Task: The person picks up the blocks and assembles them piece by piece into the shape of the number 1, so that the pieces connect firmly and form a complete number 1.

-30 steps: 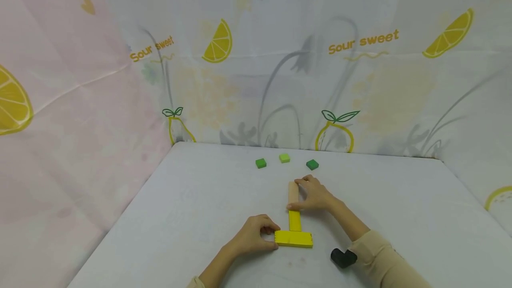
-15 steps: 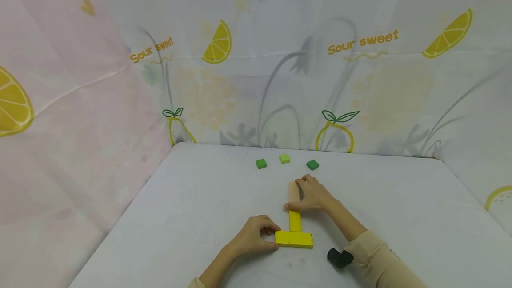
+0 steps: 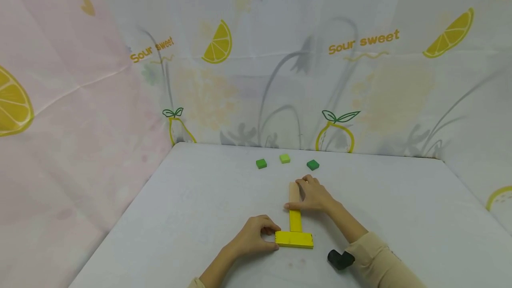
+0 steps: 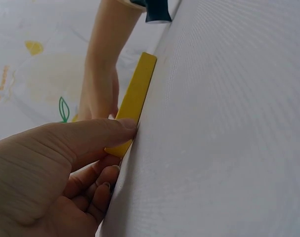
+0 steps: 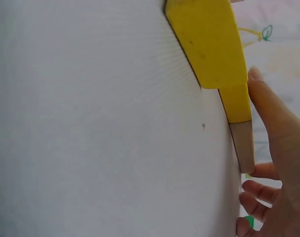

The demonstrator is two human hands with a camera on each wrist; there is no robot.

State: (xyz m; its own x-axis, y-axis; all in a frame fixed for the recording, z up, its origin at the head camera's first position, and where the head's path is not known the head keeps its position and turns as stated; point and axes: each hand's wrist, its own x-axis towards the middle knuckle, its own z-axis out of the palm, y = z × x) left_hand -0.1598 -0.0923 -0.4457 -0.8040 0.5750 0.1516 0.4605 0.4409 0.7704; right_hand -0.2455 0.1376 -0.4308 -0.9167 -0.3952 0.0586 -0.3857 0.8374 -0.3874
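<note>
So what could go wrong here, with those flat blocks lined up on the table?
The right hand holds the wooden block end to end with the narrow yellow block; a small sideways nudge could skew the line. The left hand pinches only one end of the wide yellow block, so it might pivot out of square. The right sleeve hangs close to the black object and could knock it.
</note>
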